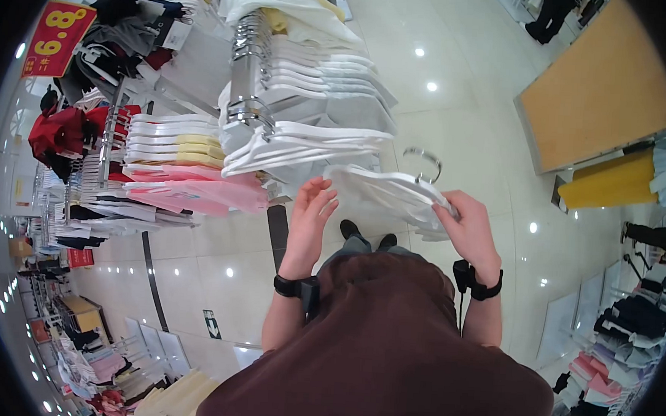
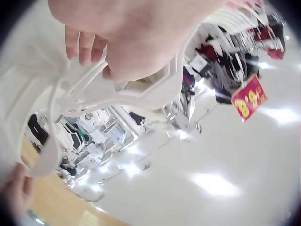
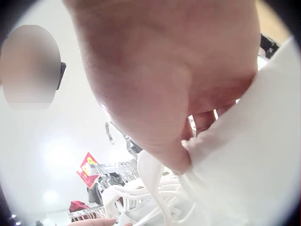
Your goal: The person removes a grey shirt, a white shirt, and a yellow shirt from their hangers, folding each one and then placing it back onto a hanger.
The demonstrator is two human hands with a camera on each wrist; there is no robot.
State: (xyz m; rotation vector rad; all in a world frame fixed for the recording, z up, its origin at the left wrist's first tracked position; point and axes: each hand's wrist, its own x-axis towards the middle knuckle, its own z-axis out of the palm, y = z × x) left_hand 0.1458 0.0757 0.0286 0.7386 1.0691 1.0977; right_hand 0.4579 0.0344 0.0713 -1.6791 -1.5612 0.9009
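Observation:
A white garment (image 1: 372,199) hangs on a white hanger (image 1: 396,180) in front of the person's body, the metal hook (image 1: 432,162) sticking up. My right hand (image 1: 470,228) pinches the garment at the shoulder on the hanger's right end. In the right wrist view, the thumb and fingers bunch the white cloth (image 3: 249,160) beside the hanger (image 3: 150,181). At the garment's other end is my left hand (image 1: 309,226), its fingers loosely bent and raised close to the cloth. The left wrist view has this hand (image 2: 127,37) over the white hanger, gripping nothing.
Just beyond the hands, a rail (image 1: 246,65) bears several white garments on white hangers. Pink shirts (image 1: 197,188) hang to the left. A red price sign (image 1: 59,39) stands at upper left. At right are a wooden panel (image 1: 600,87) and a yellow garment (image 1: 613,183).

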